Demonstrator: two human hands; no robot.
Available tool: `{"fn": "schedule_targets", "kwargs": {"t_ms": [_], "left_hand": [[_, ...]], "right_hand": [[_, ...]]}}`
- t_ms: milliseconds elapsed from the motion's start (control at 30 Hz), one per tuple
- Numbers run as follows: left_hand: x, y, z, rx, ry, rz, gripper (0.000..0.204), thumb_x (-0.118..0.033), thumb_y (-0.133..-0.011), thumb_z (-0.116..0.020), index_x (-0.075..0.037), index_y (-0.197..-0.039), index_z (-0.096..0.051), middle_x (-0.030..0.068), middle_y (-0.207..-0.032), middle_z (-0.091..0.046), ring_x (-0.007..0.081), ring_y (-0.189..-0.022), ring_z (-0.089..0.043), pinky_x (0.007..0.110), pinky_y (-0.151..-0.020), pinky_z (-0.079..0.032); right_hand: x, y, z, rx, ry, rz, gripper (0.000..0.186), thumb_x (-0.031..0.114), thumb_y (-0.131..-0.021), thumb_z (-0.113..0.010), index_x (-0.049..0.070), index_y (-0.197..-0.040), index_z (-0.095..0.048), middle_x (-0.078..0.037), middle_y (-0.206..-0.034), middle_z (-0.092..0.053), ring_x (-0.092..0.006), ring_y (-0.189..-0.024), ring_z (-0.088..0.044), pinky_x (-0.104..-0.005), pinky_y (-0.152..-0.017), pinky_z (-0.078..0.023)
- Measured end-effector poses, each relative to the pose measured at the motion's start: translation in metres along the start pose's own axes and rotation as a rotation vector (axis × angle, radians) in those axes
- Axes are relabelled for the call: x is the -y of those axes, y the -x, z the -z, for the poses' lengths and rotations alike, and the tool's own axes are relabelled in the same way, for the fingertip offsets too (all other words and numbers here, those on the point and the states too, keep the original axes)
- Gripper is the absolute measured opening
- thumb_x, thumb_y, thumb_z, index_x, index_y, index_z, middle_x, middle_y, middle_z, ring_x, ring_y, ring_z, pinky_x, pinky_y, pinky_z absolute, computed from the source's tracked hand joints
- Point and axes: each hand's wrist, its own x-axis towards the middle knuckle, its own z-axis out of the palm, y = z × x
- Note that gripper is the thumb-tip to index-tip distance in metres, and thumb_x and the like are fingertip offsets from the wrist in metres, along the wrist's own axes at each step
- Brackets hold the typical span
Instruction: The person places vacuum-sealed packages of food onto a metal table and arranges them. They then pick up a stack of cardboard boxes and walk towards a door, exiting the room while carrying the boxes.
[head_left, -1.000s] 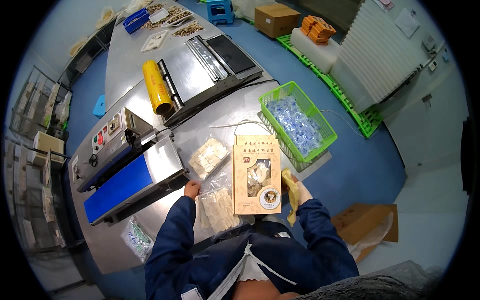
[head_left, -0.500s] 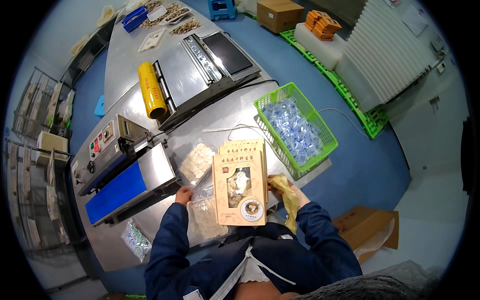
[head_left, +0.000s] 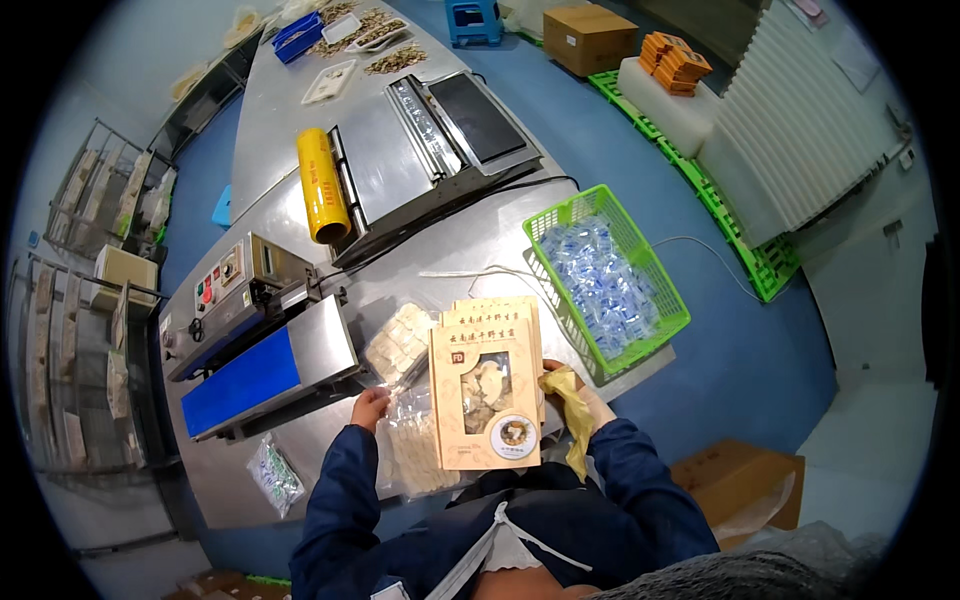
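Note:
A stack of cardboard window boxes (head_left: 456, 400) stands in front of me, the top one showing pale dried slices through its clear window. Two clear plastic bags of flat pale pieces lie on its left, a far bag (head_left: 402, 340) and a near bag (head_left: 418, 452) partly covered by the boxes. My left hand (head_left: 370, 408) is closed at the near bag's left edge, its fingertips seeming to pinch the plastic. At the boxes' right side, my right hand (head_left: 592, 404) grips a crumpled yellow cloth (head_left: 575, 420). Its fingertips are close to the box edge.
A green basket (head_left: 675, 327) of small clear-and-blue packets is at the right. On the left stands a sealing machine with a blue belt (head_left: 243, 385). Farther back are a film wrapper (head_left: 385, 150) with a yellow roll (head_left: 322, 190). A packet bag (head_left: 275, 475) lies near left.
The whole view has shifted, so the scene sits lower and farther right. Glare on the top box's window has faded, showing the slices more clearly. Both hands keep nearly the same places beside the boxes.

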Motion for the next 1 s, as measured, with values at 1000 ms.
{"fn": "schedule_targets", "kwargs": {"t_ms": [1000], "left_hand": [[-0.192,0.168,-0.133,0.571,0.318,-0.32,0.017,-0.011,-0.083,-0.054,-0.005,-0.099,-0.053,0.0004,-0.087,-0.058,0.011,-0.074,-0.053,0.026,-0.064,-0.044]], "right_hand": [[0.152,0.179,-0.225,0.447,0.341,0.456,0.052,0.002,-0.076,-0.061,0.002,-0.123,-0.04,-0.008,-0.1,-0.059,-0.0137,-0.089,-0.057,-0.0266,-0.077,-0.046]]}}
